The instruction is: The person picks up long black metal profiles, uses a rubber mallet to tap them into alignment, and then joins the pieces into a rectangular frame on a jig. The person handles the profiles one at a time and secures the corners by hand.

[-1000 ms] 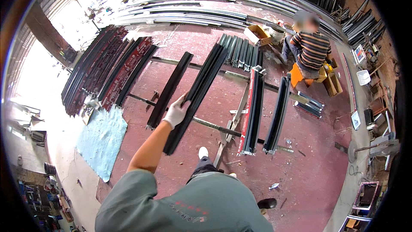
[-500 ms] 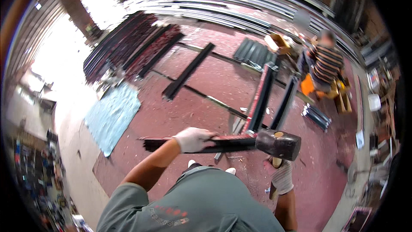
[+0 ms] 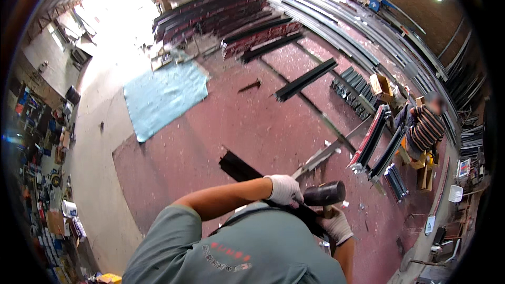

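My left hand [image 3: 285, 190], in a white work glove, is closed around a long black metal profile [image 3: 239, 165]. The profile slants across in front of my body, its far end pointing up and left; its near part is partly hidden by my forearm and shirt. My gloved right hand [image 3: 336, 224] grips the short handle of a black rubber mallet [image 3: 324, 193], whose head lies just right of my left hand, above the profile. Whether the right fingers also touch the profile cannot be made out.
Two dark profiles [image 3: 371, 139] rest on supports at the right, near a seated person in a striped shirt [image 3: 425, 126]. A single black profile [image 3: 305, 80] lies on rails ahead. Stacked profiles [image 3: 210, 13] stand beyond a light-blue sheet [image 3: 165, 94]. Long metal bars [image 3: 336, 26] line the back.
The profile has swung from nearly level to a slant, its right end now close to my body and away from the supported profiles. The mallet came along. My view has turned left.
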`<action>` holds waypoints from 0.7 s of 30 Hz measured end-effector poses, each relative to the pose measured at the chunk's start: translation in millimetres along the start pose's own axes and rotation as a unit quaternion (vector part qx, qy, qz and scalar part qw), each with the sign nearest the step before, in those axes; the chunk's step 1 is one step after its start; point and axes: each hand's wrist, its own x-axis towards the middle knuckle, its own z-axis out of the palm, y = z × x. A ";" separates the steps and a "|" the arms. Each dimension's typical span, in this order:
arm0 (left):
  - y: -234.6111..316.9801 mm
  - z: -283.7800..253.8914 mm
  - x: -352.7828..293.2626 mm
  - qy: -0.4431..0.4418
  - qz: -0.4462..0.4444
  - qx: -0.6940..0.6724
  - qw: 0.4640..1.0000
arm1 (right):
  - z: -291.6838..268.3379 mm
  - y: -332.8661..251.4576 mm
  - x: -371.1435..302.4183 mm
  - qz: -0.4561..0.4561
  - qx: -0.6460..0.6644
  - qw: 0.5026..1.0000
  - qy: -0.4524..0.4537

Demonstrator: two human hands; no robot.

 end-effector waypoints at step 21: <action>-41.5 117.6 -161.4 0.685 -0.017 -0.129 0.717 | 112.8 109.7 -148.2 -0.062 -0.032 0.965 0.254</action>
